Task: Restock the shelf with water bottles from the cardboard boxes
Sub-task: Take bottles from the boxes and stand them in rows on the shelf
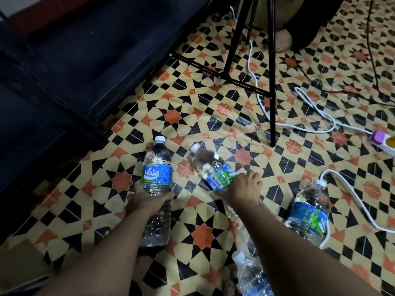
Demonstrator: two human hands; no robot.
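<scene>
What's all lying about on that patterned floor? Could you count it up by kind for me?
Water bottles: 4 (one in the left hand at, one in the right hand at, one standing free at, one at the bottom edge at)
White cables: 2 ()
Power strips: 1
Tripod stands: 1
Total: 8

1. The floor covering (213,116) carries a geometric star pattern in tan, black and orange-red.
2. The shelf (64,67) is black.
3. The left bottle (157,167) is clear with a white cap and a blue label with white lettering and a green band.
4. The right-side bottle (308,212) is clear with a blue and green label.
5. The cable (310,107) is white.
6. The power strip (382,139) is white and purple.
</scene>
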